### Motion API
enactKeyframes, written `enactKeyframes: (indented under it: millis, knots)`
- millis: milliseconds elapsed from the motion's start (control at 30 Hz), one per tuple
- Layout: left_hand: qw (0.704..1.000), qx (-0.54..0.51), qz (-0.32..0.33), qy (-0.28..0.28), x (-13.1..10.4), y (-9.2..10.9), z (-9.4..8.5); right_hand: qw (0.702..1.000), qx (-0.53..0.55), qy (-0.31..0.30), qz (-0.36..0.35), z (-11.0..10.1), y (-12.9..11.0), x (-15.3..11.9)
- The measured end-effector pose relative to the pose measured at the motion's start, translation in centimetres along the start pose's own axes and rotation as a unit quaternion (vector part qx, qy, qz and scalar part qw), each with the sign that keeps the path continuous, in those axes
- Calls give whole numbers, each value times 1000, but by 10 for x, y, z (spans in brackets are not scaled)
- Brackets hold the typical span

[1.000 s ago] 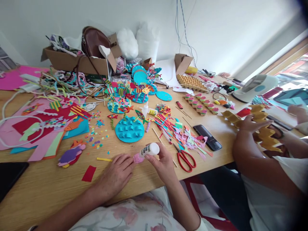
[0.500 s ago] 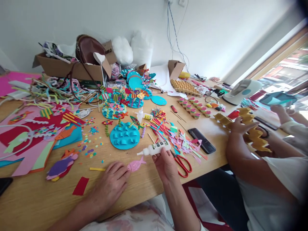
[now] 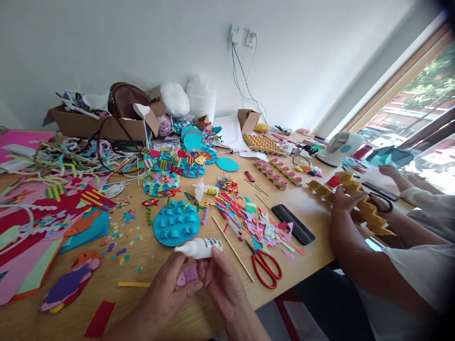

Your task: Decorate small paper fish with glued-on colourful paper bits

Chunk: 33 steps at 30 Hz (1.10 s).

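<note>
A white glue bottle (image 3: 203, 248) lies nearly level in my right hand (image 3: 222, 284), its nozzle pointing left. My left hand (image 3: 170, 289) has its fingertips up at the nozzle, closed around the tip or cap, which they hide. Below the bottle, between my hands, a pink paper fish (image 3: 188, 274) shows in part. Just beyond is a blue disc with curled paper loops (image 3: 177, 222). Red-handled scissors (image 3: 266, 267) and a thin wooden stick (image 3: 232, 248) lie to the right of my hands. A yellow strip (image 3: 133, 284) is left of my left hand.
At right, another person's hands (image 3: 346, 199) hold a yellow egg-carton piece (image 3: 369, 213) and dark scissors. A black phone (image 3: 293, 224) lies near paper scraps (image 3: 266, 227). Coloured sheets (image 3: 39, 255) and a red piece (image 3: 100, 318) are at left; a cardboard box (image 3: 95, 130) stands behind.
My left hand has left the table and come up to the bottle's nozzle. The bottle has moved left and down in view. The camera view has tilted up, and the wooden stick shows more fully.
</note>
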<state>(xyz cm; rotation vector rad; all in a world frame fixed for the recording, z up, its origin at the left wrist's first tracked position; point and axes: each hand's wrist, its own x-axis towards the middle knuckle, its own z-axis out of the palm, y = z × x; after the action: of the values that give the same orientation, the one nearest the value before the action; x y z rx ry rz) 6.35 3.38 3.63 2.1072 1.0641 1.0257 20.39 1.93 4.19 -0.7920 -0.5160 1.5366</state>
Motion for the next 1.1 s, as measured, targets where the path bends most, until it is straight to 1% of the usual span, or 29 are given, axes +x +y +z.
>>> enactKeyframes:
  millis: [67,133,200,233,267,300,333,367,400,467,533,600,700,767,833,900,933,1000,1033,1100]
  knots:
    - [995,-81,-51,-10,7,1,8,997,54,-16,52,6,4,-4]
    - [989,-126,-81,-17,12,1,10,994,56,-51,77,6,4,-6]
    - [986,-138,-91,-16,16,1,7,995,-10,-71,72,2,0,-6]
    - [987,-135,-91,-14,17,1,5,994,-71,-65,47,-1,-4,-6]
    - [988,-128,-89,-14,19,1,2,988,-143,-52,6,-3,-9,-5]
    - [989,-116,-85,-15,21,1,0,975,-217,-37,-42,-5,-14,-4]
    - [992,-102,-78,-16,23,2,-2,954,-286,-28,-87,-6,-20,-3]
    - [993,-89,-72,-18,25,3,-3,931,-343,-34,-121,-5,-26,-2]
    - [995,-79,-64,-21,27,4,-3,910,-387,-49,-138,-3,-31,-1]
    - [996,-70,-47,-24,31,7,-2,873,-457,-72,-154,3,-39,1]
    - [997,-62,-27,-23,34,8,0,844,-507,-70,-158,10,-43,4]
    - [999,-40,-4,-11,34,8,2,822,-545,-60,-156,14,-44,6]
    - [1000,2,26,-3,31,7,2,799,-575,-74,-162,15,-52,10]
    - [999,37,36,2,28,5,-1,794,-573,-99,-177,14,-70,18]
    - [996,74,50,23,25,2,-6,785,-578,-87,-206,13,-95,35]
    - [991,91,84,50,22,-2,-13,776,-582,-45,-240,12,-124,62]
    - [989,89,104,62,20,-4,-16,778,-576,-29,-250,11,-137,79]
    - [984,81,140,76,16,-8,-21,806,-526,3,-271,9,-155,118]
    - [983,81,149,77,14,-10,-24,815,-510,5,-276,7,-160,139]
    - [983,97,145,59,9,-16,-28,832,-479,8,-279,3,-160,179]
